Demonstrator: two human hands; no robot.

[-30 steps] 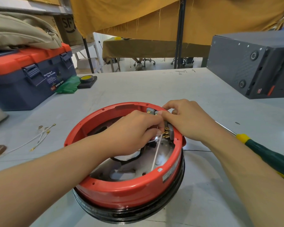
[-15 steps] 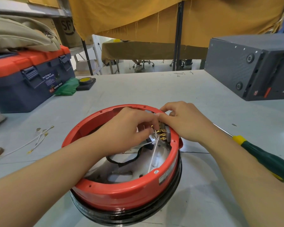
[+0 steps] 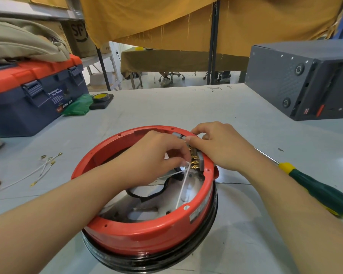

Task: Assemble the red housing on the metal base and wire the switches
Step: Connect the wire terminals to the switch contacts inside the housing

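On the pale desk, the red housing sits near the front edge. Since a second ago the left hand has shifted slightly, pinching a white wire at the switches; the right hand pinches the switch block, so wiring continues.

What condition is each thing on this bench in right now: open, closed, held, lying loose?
Red housing: seated on black base.
Left hand: pinching white wire.
Right hand: gripping switch block.
Toolbox: closed, latched.
Screwdriver: lying loose.
Spare wires: loose on table.
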